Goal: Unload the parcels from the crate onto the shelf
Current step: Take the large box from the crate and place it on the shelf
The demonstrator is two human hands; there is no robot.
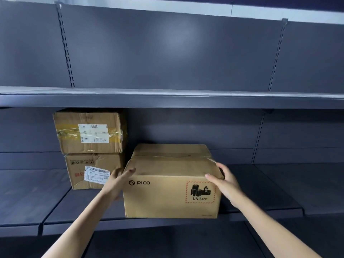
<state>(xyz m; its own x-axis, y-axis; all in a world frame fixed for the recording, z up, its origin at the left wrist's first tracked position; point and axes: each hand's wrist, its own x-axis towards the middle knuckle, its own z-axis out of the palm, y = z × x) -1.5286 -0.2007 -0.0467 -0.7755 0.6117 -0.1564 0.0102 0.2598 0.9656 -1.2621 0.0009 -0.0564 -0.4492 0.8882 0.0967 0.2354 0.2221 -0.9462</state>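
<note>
Resting on the dark grey shelf (270, 185), the large cardboard box (172, 185) sits upright with its printed front face toward the camera. That face carries a "PICO" logo at lower left and a red-hatched battery warning label marked "UN 3481" at lower right. The box's front bottom edge lies close to the shelf's front lip.

Head view, hands:
- The left hand (119, 180) presses flat against the box's left side wall. Its fingers are extended and only slightly curled, with the thumb lying across the upper left corner of the front face. Nothing is enclosed in the palm; the hand is in contact by pressure only.
- The right hand (224, 180) wraps the box's upper right corner. The thumb lies on the front face near the top edge, and the remaining fingers curl around onto the right side wall. The hand is spread wide, gripping the corner.
- Both bare forearms enter from the bottom of the frame.

Head view, surroundings:
- Just beside the box on its left stand two stacked parcels. The lower parcel (91, 172) bears a white barcode label and rests on the shelf.
- The upper parcel (88, 132) lies on top of it, taped, with a white shipping label.
- The upper shelf board (186, 99) runs directly above the stack.
- The crate is out of view.
</note>
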